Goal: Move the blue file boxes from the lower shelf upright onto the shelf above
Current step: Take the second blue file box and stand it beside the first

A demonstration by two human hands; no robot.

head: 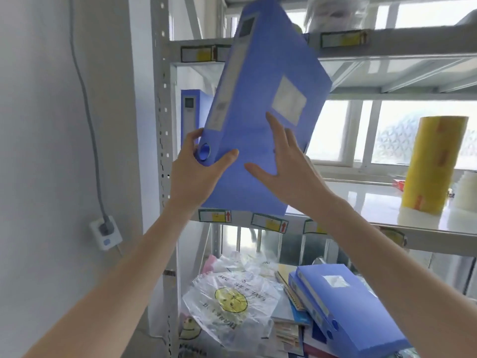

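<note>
A blue file box hangs tilted in the air in front of the middle shelf, its top leaning right toward the shelf above. My left hand grips its lower spine corner near the round finger hole. My right hand lies flat with spread fingers against its broad face. Another blue file box stands upright at the left end of the middle shelf, partly hidden. Two more blue file boxes lie flat and stacked on the lower shelf at the right.
A yellow roll stands on the middle shelf at right. A crumpled plastic bag with a smiley face and some paper stacks lie on the lower shelf. The grey perforated shelf post rises at left; a wall socket with a cable lies beyond it.
</note>
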